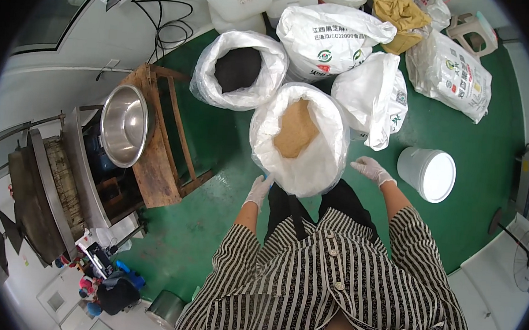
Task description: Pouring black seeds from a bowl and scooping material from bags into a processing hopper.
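Note:
Right in front of me stands a container lined with a white plastic bag [332, 124], its mouth wide and tan grainy powder [296, 130] inside. My left hand [258, 191], in a thin whitish glove, is at the near left side of this bag. A sliver of blue shows by its fingertips, which are partly hidden, so I cannot tell whether they grip anything. My right hand [371, 170], gloved too, hovers to the right of the bag, apart from it, fingers stretched out and nothing in them. Behind is another lined container [203, 78] holding black grains [238, 69].
Full white sacks [328, 37] crowd the far side, with a folded-over sack [368, 92] at the bag's right. A white bucket [417, 172] stands on the green floor [456, 148] at right. Leftward, a steel basin [124, 126] rests by a wooden bench [153, 172].

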Demonstrator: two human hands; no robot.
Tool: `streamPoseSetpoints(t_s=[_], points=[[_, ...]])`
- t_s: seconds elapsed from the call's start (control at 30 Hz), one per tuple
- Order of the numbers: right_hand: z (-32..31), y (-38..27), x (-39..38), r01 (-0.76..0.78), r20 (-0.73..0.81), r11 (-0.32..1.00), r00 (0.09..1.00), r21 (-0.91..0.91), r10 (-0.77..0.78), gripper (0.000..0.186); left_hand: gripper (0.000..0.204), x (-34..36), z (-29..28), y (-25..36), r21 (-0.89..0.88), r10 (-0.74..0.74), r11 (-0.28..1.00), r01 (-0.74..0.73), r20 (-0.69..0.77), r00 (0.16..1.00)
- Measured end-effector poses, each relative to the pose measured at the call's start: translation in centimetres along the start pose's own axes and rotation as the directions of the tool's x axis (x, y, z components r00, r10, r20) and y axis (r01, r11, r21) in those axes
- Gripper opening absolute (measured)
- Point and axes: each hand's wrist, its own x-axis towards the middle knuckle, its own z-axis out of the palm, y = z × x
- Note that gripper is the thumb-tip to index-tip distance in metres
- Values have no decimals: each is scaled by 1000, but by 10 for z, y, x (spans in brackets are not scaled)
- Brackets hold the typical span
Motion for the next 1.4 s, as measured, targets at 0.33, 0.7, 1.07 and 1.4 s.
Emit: streamPoseSetpoints(t_s=[0.33,0.7,1.07,1.4], points=[[74,-40,-21,119,-141,991,984,54,-110,58,59,27,8,-4,-295,79,955,9,288,954],[77,-57,-63,129,-158,982,982,136,-107,41,58,87,-33,21,50,386,921,-385,-233,893],[37,68,-65,-107,-16,979,994,173,111,35,25,54,-18,78,549,650,740,-389,-434,624],[-34,39,-2,178,-357,964,929,197,-98,25,27,51,-21,47,471,460,860,-195,-552,696]])
